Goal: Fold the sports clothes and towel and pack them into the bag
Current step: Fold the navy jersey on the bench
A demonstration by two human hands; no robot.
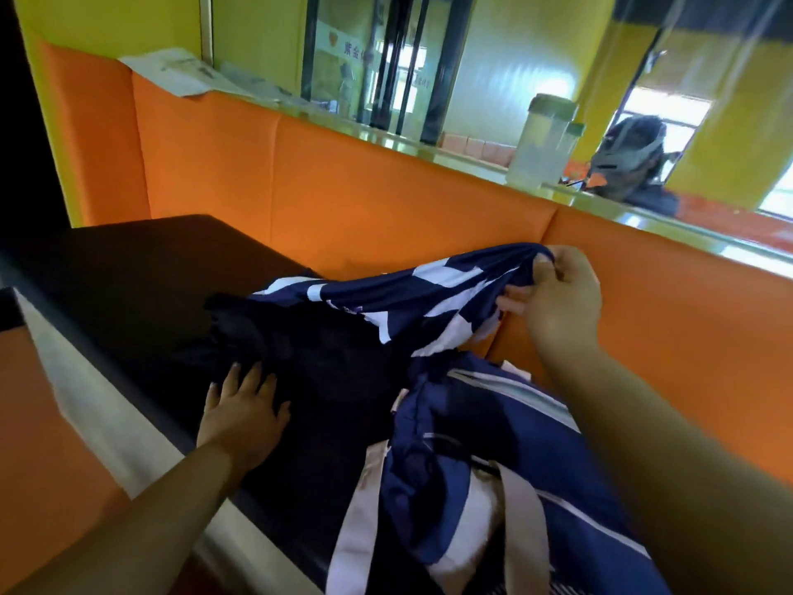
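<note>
The right hand is pinching one end of a navy-and-white patterned sports garment in a closed grip, thumb and fingers bunched on the cloth, and is holding that end up in the air in front of the orange padded seat back. The garment is hanging from the hand in a slack band, sloping down and to the left until its lower end is lying on the dark desk, about the middle of the far edge. The left hand is lying flat, fingers spread and palm down, its grip open and pressing on a heap of dark, almost black cloth that is sitting mid-desk just under the hanging garment; the picture is too dark there to tell what kind of cloth it is. Nearer the person, towards the near right corner, a navy fabric bag with pale beige straps is lying slumped, its straps trailing towards the near edge; whether its mouth is open is hard to tell. A white strip is running along the left edge of the desk. On the ledge above the seat back, a translucent plastic container with a green lid is standing beside a dark backpack, and some papers are lying at its left end
</note>
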